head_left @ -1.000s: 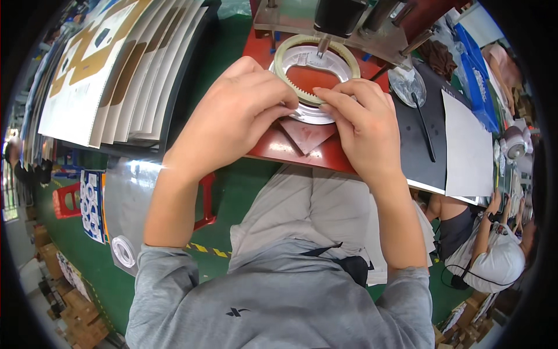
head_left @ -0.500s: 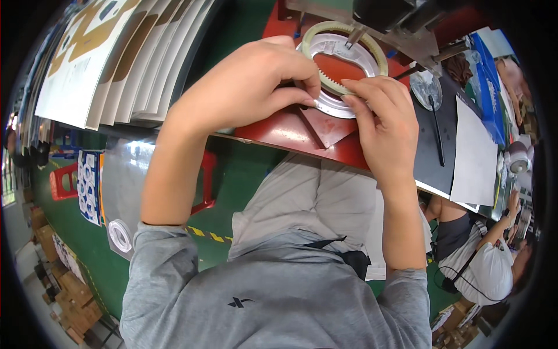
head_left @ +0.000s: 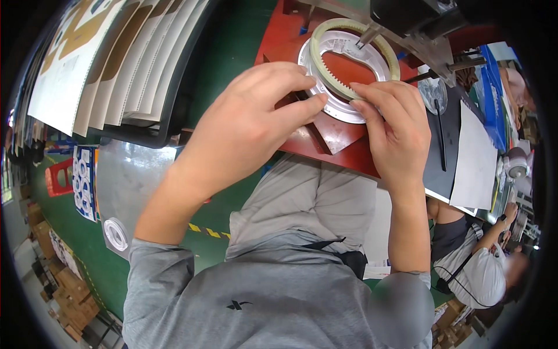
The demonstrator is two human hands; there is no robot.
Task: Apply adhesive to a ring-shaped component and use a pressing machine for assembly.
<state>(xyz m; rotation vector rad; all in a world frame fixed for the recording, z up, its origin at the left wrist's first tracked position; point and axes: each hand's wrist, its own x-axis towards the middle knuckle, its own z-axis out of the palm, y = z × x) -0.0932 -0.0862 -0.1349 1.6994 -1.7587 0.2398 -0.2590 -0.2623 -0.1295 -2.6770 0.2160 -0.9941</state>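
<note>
A cream ring with inner teeth (head_left: 317,52) lies tilted over a white round ring-shaped part (head_left: 343,113) on the red machine base (head_left: 302,142). My right hand (head_left: 401,128) pinches the near edge of the toothed ring between thumb and fingers. At the white part's left edge is my left hand (head_left: 250,116), thumb and fingers apart, with nothing visibly gripped; whether its fingertips touch the rim I cannot tell. A clear block and metal pin of the machine head (head_left: 407,29) hang over the rings' far side.
White and brown cardboard sheets (head_left: 104,75) stand in a black tray at the left. To the right are a black stick (head_left: 443,139), white paper (head_left: 474,163) and a blue bin (head_left: 494,96). Another person (head_left: 476,262) sits at right. A white ring (head_left: 116,234) lies on a grey surface, lower left.
My left hand has loosened its pinch at the ring's left edge and drawn back toward me, its fingers spreading. My right hand stays on the toothed ring. The view has shifted slightly.
</note>
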